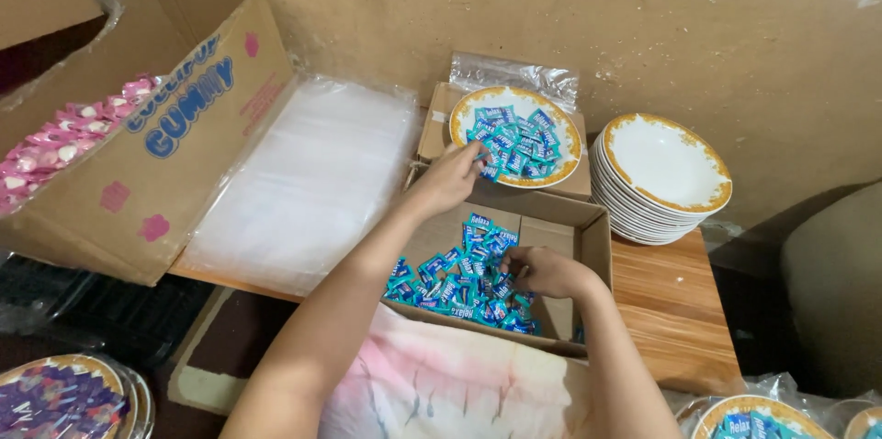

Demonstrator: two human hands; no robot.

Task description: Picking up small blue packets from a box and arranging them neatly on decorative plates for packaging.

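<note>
My left hand (453, 177) reaches to the near rim of a white plate with a gold border (562, 123), fingers pinched on a blue candy sachet at the plate's edge. The plate holds a heap of blue candy sachets (514, 140). My right hand (544, 272) is down inside an open cardboard box (593, 237), fingers closed among more loose blue sachets (455, 283). Whether it has one in its grasp is hidden by the fingers.
A stack of empty gold-rimmed plates (663, 177) stands at the right on the wooden table (675, 310). A pile of clear plastic bags (308, 177) lies left. A large carton with pink candies (64, 140) sits far left. Filled wrapped plates (60, 398) lie at the bottom corners.
</note>
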